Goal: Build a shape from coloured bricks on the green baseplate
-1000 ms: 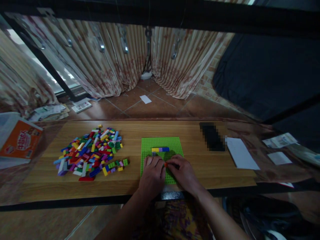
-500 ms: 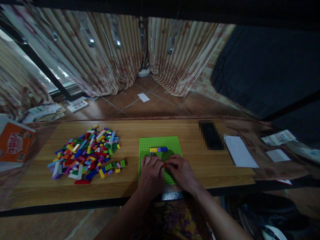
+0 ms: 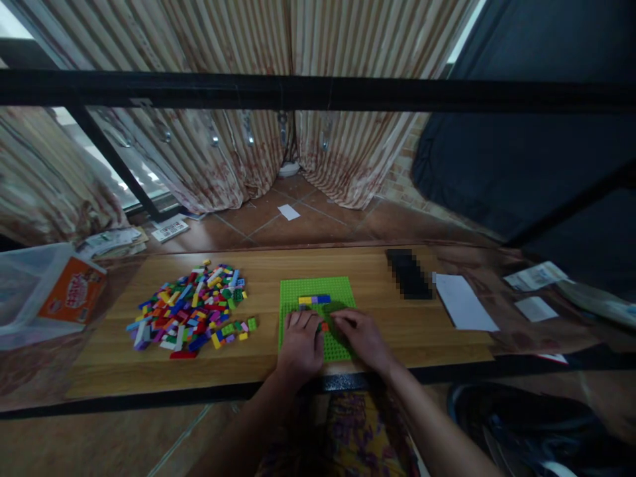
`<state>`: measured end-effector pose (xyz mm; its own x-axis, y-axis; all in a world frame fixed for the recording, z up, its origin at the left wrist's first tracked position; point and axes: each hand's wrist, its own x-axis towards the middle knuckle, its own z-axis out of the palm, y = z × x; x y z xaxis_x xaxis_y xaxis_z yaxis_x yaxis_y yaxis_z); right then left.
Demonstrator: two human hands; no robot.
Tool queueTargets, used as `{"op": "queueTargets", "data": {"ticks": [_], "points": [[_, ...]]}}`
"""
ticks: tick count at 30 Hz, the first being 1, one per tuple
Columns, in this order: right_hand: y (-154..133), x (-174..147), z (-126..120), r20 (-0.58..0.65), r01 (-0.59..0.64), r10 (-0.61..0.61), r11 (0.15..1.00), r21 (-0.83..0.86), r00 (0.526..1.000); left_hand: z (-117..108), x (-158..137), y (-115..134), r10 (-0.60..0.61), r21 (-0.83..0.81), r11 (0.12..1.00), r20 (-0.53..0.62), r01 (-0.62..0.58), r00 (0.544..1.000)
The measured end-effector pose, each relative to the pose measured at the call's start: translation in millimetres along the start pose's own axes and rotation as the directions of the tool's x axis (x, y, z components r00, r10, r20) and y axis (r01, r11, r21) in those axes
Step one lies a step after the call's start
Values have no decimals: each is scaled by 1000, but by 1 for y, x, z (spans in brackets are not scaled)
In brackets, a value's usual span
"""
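Note:
A green baseplate lies on the wooden table before me. Near its far side runs a short row of bricks in yellow, purple and blue. My left hand covers the plate's left part, fingers curled, with a small orange-red brick at its thumb and index finger. Part of that brick is hidden. My right hand is over the plate's right side, a little apart from the brick. Its thumb and fingers are drawn together; anything between them is too small to make out.
A heap of mixed bricks covers the table's left part, with a red brick at its near edge. At the right are a black pixelated object and white paper. A clear plastic bin stands far left.
The head view has tilted up and shifted. My right fingertips have drawn slightly away to the right from the orange-red brick, which stays beside my left hand.

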<state>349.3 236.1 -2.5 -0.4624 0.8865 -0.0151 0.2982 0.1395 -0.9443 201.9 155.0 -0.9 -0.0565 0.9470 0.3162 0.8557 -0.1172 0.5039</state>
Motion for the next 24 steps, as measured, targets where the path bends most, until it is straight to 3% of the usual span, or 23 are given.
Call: {"op": "queueTargets", "data": {"ticks": [6,17,20,24], "points": [[4,-4,1,-135,-52,71,989,136,988,-2,-2,3,-4,21,1000,-1,4,1000],[13,-17,1,-176,-26,5,993,-118,984,4,-3,2,-43,47,998,40,41,998],[-2,-16,10,-171,42,-66,990,-136,983,5,-5,2,-36,72,997,34,34,999],[-38,-12,33,-31,220,-227,962,-159,973,7,-8,0,-39,27,999,20,38,999]]}}
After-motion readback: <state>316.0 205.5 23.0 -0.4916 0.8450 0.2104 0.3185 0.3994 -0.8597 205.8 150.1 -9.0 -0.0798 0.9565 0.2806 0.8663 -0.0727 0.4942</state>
